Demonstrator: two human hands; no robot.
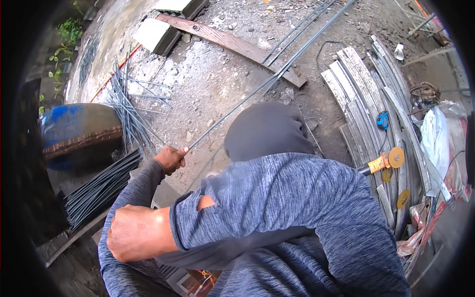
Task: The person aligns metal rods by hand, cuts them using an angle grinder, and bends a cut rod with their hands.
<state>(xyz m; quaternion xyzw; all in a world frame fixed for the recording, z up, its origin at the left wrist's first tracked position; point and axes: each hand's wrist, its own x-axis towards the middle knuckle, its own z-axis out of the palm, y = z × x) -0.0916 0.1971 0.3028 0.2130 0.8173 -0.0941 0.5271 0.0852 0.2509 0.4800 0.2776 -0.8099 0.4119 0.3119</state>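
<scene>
My left hand (170, 159) is closed around the near end of a long thin steel rod (232, 110). The rod slants away to the upper right and crosses a reddish-brown wooden plank (232, 43). Across my body reaches my right arm, its blue-grey sleeve torn near the cuff. My right hand (138, 232) is curled into a fist over my left sleeve; its fingers are turned away, so I cannot see what they grip, if anything. Beyond my arm is my dark-clothed knee (267, 131).
Cut rods (131, 109) lie scattered at the left, near a bundle of rods (101, 190) and a blue, rusty drum (81, 131). Curved metal strips (361, 94) are stacked at the right, with a yellow angle grinder (381, 162) and a blue tape measure (382, 120) on them.
</scene>
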